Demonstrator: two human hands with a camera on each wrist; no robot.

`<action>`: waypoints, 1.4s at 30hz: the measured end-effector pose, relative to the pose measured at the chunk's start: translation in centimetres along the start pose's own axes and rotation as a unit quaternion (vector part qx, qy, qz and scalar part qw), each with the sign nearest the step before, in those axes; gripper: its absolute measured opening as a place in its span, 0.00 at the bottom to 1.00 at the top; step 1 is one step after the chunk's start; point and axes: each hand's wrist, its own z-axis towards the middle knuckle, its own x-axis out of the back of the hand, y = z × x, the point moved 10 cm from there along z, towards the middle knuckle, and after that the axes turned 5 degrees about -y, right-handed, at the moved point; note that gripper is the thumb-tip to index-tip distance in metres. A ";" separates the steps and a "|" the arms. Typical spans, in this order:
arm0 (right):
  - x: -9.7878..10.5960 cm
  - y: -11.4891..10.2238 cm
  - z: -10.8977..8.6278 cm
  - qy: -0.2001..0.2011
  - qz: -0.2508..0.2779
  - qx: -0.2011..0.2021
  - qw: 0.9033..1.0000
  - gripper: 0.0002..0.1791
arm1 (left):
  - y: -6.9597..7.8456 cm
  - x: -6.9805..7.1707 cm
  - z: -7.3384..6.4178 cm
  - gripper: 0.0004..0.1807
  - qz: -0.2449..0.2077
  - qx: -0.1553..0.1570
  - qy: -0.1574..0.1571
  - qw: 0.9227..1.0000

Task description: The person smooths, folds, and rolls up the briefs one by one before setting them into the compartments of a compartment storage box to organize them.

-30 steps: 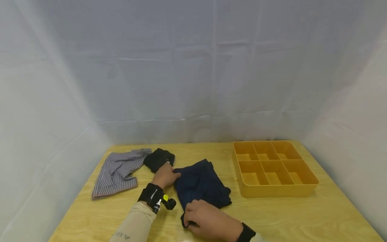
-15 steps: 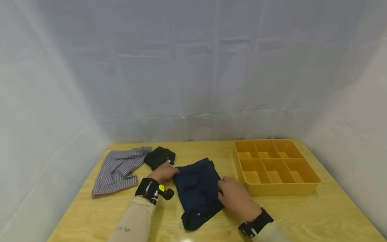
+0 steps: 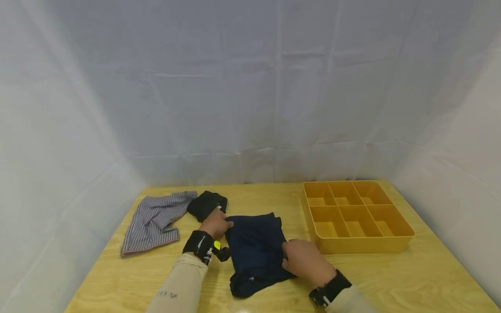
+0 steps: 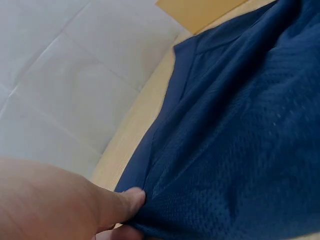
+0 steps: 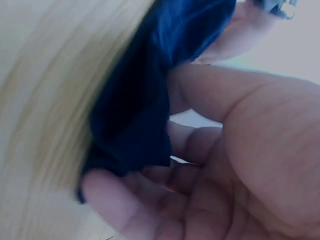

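A pair of navy underpants (image 3: 256, 248) in mesh fabric lies in front of me, with a smooth waistband (image 4: 172, 95) along its far side. My left hand (image 3: 215, 224) pinches the far left corner at the waistband between thumb and finger. At the right side my right hand (image 3: 307, 261) grips the edge; in the right wrist view the cloth (image 5: 135, 105) hangs between thumb and fingers. The near left part of the underpants is bunched and folded on the table. Just beyond my left hand lies a small black cloth item (image 3: 205, 205).
A grey striped garment (image 3: 154, 221) lies crumpled at the left of the wooden table (image 3: 372, 282). At the right stands a yellow box (image 3: 360, 245) divided into several compartments. White sheets (image 3: 250, 108) enclose the back and sides.
My right hand has moved from the near left corner to the right edge of the underpants. The far edge lies straighter now; my left hand keeps its corner.
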 end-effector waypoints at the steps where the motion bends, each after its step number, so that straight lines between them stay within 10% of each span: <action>1: -0.3 -0.2 -0.1 -0.016 0.006 0.000 1.000 0.13 | 0.0 0.0 0.2 0.18 0.013 0.001 -0.002 1.000; 11: -1.4 -1.8 -0.5 -0.069 0.016 -0.009 0.997 0.10 | 0.9 -0.7 0.0 0.36 0.091 -0.024 -0.018 0.995; 17: -1.2 -1.3 -0.3 -0.087 0.044 -0.038 0.995 0.16 | 1.1 -1.2 -2.9 0.32 -0.025 -0.052 -0.074 0.996; 24: 2.5 0.8 0.6 0.056 0.065 -0.058 0.995 0.17 | 0.5 -2.1 -9.3 0.25 0.071 0.014 -0.198 0.977; 28: 3.0 1.2 1.8 0.095 0.052 -0.030 0.994 0.06 | -0.1 -4.0 -10.7 0.30 0.087 0.014 -0.252 0.964; 33: 0.6 0.4 3.4 0.027 0.027 0.037 0.999 0.20 | 0.9 -5.4 -11.6 0.24 0.115 0.003 -0.193 0.974; 42: -1.3 0.8 4.4 -0.037 0.018 0.008 0.999 0.31 | 2.7 -4.7 -12.7 0.20 0.169 -0.013 -0.102 0.980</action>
